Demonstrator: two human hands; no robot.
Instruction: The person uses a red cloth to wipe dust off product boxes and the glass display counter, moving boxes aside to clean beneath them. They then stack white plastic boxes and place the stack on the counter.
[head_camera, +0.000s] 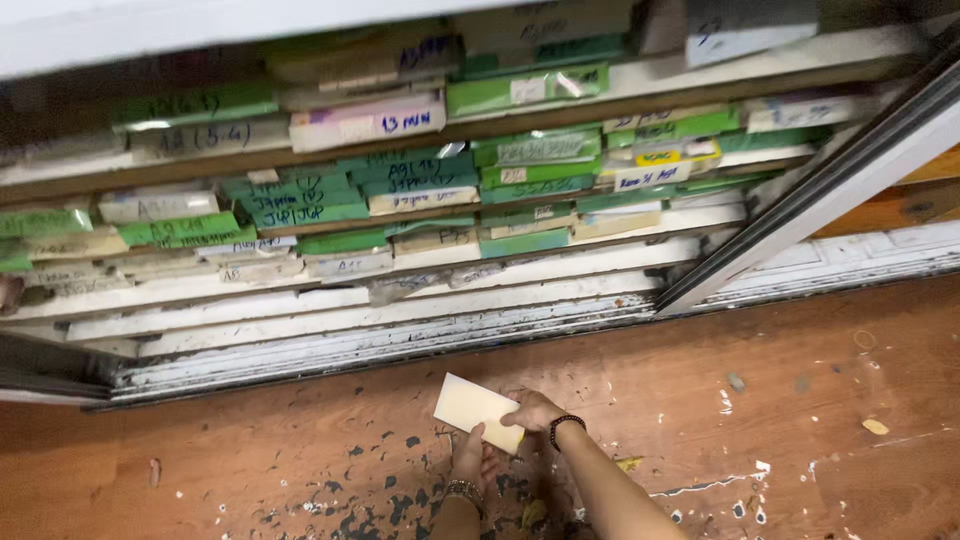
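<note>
Both forearms are reaching up from the bottom centre of the frame, each wrist wearing a beaded bracelet. Between them a pale cream box (477, 411), small and flat, is being held just above the worn wooden floor (250, 460). The right hand (535, 411) is clamping its fingers over the box's lower right end, while the left hand (470, 455) is cupping the box from underneath, fingers curled against its lower edge. So the box is sitting out of the stacks and in both hands, not yet lying on the floor or on any shelf.

Outward from it, flaking dark paint is speckling the floor below the hands. Across the upper half of the frame, open shelves (400, 310) are carrying tightly packed green and white flat boxes (420, 190), and an angled metal door frame (800, 200) is crossing the upper right.
</note>
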